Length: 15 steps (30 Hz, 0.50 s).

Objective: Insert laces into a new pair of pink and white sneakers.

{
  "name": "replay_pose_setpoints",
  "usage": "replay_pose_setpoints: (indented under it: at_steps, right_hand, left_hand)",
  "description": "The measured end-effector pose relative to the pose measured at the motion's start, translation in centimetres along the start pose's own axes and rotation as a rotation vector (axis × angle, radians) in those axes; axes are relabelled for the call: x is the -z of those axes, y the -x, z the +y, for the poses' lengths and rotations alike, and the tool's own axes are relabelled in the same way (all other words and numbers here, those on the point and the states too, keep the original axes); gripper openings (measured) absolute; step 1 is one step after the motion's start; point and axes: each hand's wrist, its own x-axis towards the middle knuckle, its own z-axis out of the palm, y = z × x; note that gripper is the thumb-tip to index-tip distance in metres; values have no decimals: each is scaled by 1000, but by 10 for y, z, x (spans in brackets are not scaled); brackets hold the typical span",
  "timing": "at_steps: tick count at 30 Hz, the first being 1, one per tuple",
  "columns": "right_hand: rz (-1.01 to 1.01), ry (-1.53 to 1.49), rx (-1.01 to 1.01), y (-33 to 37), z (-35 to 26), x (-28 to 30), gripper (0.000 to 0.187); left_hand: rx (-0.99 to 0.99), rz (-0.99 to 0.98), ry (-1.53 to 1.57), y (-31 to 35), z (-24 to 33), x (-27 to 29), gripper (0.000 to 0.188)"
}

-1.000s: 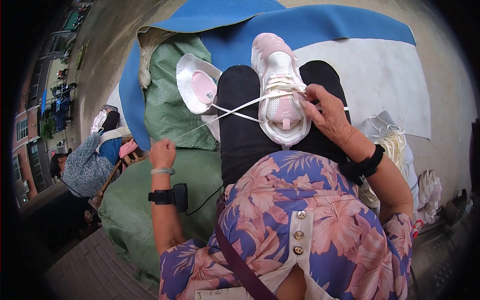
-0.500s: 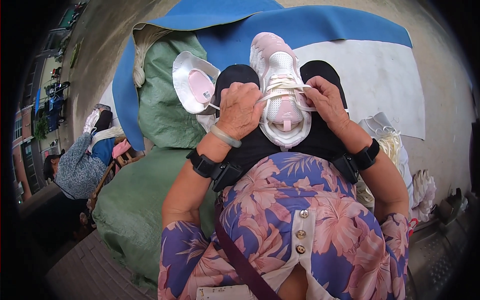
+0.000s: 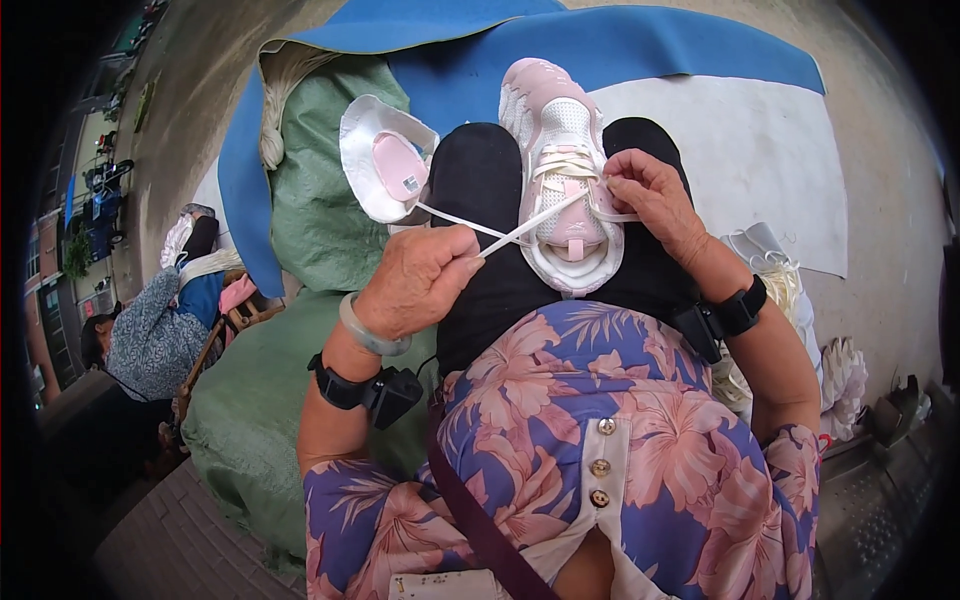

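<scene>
A shoe (image 3: 563, 118) sits between the knees (image 3: 475, 180). The left hand (image 3: 412, 282), pinching a white lace (image 3: 536, 221), has drawn back, pulling it straight; the right hand (image 3: 655, 203) presses fingertips together beside the shoe, contents unclear.

No word or number could be read. On the pink-and-white shoe (image 3: 563, 115), a small pale emblem (image 3: 575, 226) stood on the pink tongue (image 3: 570, 236), toward its near end, too fine to make out. To the left, a small pale square label (image 3: 410, 184) with dark print sat at the near right part of the pink oval (image 3: 394, 158) inside a white rounded piece (image 3: 357, 150); its print was too small to read. Near the right-hand edge of the white sheet (image 3: 715, 135), a faint mark showed; whether it was writing could not be told.
</scene>
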Motion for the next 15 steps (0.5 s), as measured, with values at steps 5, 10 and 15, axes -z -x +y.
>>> replay_pose_setpoints:
  at_steps: [5, 10, 15]
  right_hand:
    - [117, 322, 355, -6, -14, -12, 14]
    - [-470, 311, 394, 2, -54, -45, 34]
    - [-423, -6, 258, 8, -108, -18, 18]
  left_hand:
    - [-84, -54, 34, -8, 20, -7, 14]
    - [-156, 146, -48, -28, 37, -2, 10]
    - [-202, 356, -182, -42, 32, 3, 10]
